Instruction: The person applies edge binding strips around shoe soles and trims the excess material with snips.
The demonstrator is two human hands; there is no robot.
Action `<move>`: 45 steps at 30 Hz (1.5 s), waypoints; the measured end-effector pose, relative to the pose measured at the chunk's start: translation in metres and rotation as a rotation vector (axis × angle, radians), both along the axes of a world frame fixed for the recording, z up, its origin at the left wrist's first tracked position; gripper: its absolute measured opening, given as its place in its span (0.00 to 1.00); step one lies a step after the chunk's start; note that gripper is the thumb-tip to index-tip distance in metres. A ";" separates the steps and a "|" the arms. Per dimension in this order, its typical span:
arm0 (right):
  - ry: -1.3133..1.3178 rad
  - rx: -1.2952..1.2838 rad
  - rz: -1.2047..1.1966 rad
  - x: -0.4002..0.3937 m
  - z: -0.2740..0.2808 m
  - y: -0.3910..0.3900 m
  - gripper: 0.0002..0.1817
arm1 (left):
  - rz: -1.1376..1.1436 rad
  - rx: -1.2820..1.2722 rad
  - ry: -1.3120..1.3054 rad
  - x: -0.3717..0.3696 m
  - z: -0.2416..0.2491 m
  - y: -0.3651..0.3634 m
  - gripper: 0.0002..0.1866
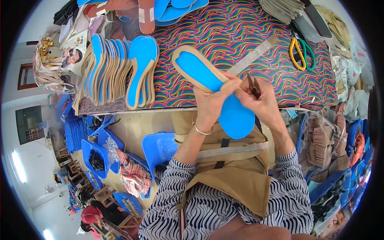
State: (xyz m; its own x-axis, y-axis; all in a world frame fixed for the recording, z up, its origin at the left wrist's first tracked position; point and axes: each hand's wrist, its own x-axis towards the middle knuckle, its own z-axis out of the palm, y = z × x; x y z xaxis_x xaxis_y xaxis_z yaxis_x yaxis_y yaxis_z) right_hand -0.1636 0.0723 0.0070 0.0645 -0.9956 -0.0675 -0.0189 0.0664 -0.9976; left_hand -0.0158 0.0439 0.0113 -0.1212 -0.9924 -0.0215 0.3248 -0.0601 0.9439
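Note:
A blue insole (237, 119) with a tan border around its far part is held over the table's front edge. My left hand (212, 100) is closed on its middle, thumb on top. My right hand (262, 98) pinches the insole's right edge and also has a small dark pointed tool (253, 86) in its grip, its tips pointing up and away from me. To the left on the table stands a row of blue and tan insoles (102, 72), with a few more (142, 68) leaning beside them. A flat metal ruler (254, 55) lies beyond my hands.
Scissors with yellow and green handles (303, 54) lie at the right of the patterned table (192, 36). More blue insoles (176, 12) and a grey stack (283, 9) are at the back. Blue bins (160, 146) stand below. Another person (92, 215) is at lower left.

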 end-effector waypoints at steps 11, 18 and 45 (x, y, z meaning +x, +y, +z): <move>-0.297 0.097 -0.082 -0.036 0.024 -0.042 0.17 | -0.546 0.072 -0.208 0.004 -0.007 0.016 0.09; 0.036 -0.249 0.158 -0.018 0.015 -0.035 0.16 | -0.604 -0.004 -0.374 0.009 -0.006 0.021 0.09; -0.356 -0.174 -0.238 -0.013 -0.022 -0.032 0.10 | -0.247 -0.174 -0.393 0.002 -0.028 0.015 0.24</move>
State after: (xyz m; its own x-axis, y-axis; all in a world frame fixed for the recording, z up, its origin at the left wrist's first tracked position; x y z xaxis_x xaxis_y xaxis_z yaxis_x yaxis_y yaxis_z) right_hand -0.1763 0.0400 -0.0153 -0.1785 -0.9801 0.0869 0.3225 -0.1417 -0.9359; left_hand -0.0135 0.0587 -0.0165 -0.3694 -0.9279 0.0510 -0.0619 0.0793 0.9949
